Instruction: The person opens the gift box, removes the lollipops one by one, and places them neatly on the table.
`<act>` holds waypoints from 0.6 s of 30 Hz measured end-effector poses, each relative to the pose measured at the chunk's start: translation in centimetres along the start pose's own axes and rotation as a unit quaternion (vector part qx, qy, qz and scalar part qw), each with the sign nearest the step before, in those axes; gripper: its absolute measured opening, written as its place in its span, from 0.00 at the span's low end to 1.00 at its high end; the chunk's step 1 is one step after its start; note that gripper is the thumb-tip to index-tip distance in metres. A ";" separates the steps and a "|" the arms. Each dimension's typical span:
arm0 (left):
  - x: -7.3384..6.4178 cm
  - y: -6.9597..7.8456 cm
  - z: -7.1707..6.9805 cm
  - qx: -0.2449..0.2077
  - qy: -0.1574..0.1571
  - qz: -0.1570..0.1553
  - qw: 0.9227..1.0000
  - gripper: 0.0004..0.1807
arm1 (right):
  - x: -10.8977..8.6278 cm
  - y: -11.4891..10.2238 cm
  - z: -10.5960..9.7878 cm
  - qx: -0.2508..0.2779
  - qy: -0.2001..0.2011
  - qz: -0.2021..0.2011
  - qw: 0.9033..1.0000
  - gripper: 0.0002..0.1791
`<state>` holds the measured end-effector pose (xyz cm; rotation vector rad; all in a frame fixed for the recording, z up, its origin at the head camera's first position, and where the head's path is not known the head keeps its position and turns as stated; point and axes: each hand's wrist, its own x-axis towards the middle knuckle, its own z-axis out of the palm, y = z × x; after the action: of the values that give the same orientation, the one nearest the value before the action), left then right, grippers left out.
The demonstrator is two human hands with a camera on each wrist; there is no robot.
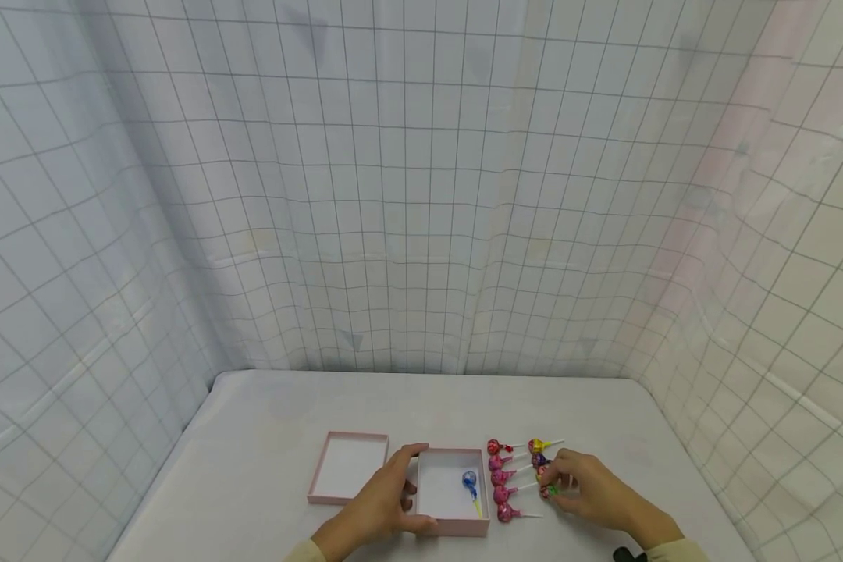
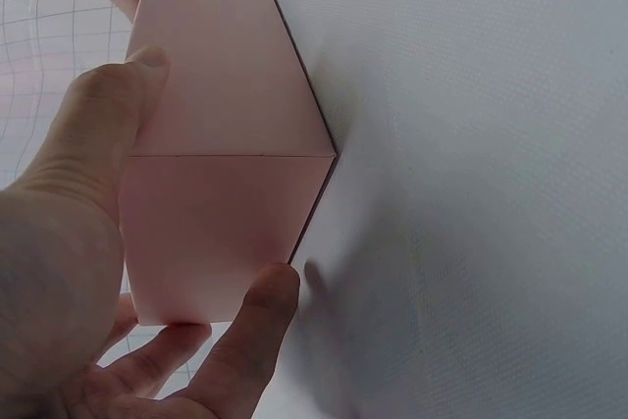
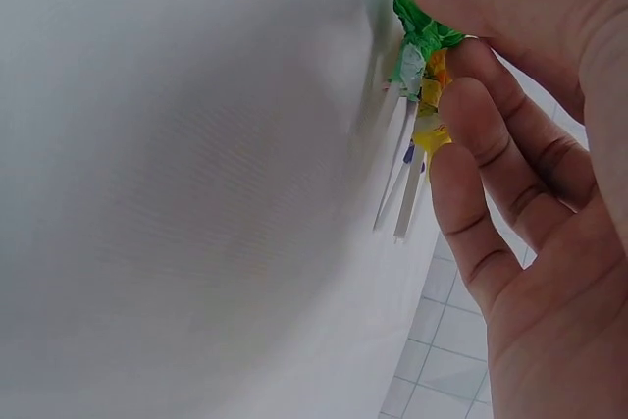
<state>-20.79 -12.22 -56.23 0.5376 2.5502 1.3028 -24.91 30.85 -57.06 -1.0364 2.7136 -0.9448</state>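
Note:
My left hand (image 1: pixel 375 507) grips a pink open box (image 1: pixel 464 528) at its left side, the thumb on the front wall and the fingers toward the back. A blue-wrapped lollipop (image 1: pixel 470 481) with a yellow stick lies inside the box, near its right wall. To the right, my right hand (image 1: pixel 593 492) pinches a green-wrapped lollipop (image 3: pixel 417 22), thumb on its head. Close behind it in the right wrist view is a yellow-wrapped lollipop (image 3: pixel 430 115). In the left wrist view, the box's outer walls hide what is inside.
Left of the box lies its shallow lid (image 1: pixel 347 468), inner side up. Several red and pink lollipops (image 1: pixel 500 494) form a column by the box's right wall. A yellow lollipop (image 1: pixel 537 445) and a purple one (image 1: pixel 539 460) lie beyond my right hand.

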 end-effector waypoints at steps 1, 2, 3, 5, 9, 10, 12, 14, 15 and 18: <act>0.0 0.0 0.0 -0.001 0.000 0.000 1.000 0.64 | 0.0 0.0 0.0 -0.001 0.002 -0.001 1.000 0.15; 0.0 0.0 0.0 -0.001 0.000 -0.001 1.000 0.64 | 0.0 0.1 0.0 -0.002 0.003 -0.001 1.000 0.15; 0.0 0.0 0.0 -0.001 -0.001 -0.001 1.000 0.64 | -0.1 0.1 0.0 -0.002 0.003 0.000 1.000 0.15; 0.0 0.0 -0.1 -0.002 -0.002 -0.002 1.000 0.64 | -0.1 0.2 0.1 -0.004 0.005 0.000 1.000 0.15; -0.1 0.1 -0.1 0.000 -0.003 -0.001 1.000 0.64 | -0.2 0.4 0.1 -0.006 0.005 -0.001 1.000 0.15; -0.1 0.1 -0.1 0.000 -0.003 -0.001 1.000 0.64 | -0.2 0.3 0.1 -0.007 0.005 -0.003 1.000 0.15; -0.1 0.1 -0.1 0.001 -0.003 -0.002 1.000 0.64 | -0.2 0.2 0.0 -0.009 0.005 -0.005 1.000 0.15; -0.1 0.1 -0.1 0.002 -0.002 -0.004 1.000 0.64 | -0.2 0.2 -0.1 -0.011 0.006 -0.010 1.000 0.15; -0.1 0.1 -0.1 0.002 -0.003 -0.003 1.000 0.65 | -0.2 0.2 -0.1 -0.012 0.006 -0.011 1.000 0.15; -0.1 -0.1 0.0 0.006 -0.004 -0.003 1.000 0.65 | -0.2 0.2 -0.2 -0.013 0.008 -0.013 1.000 0.15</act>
<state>-20.77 -12.32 -56.27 0.5368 2.5518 1.2815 -24.87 31.21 -57.01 -1.0763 2.7392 -0.9273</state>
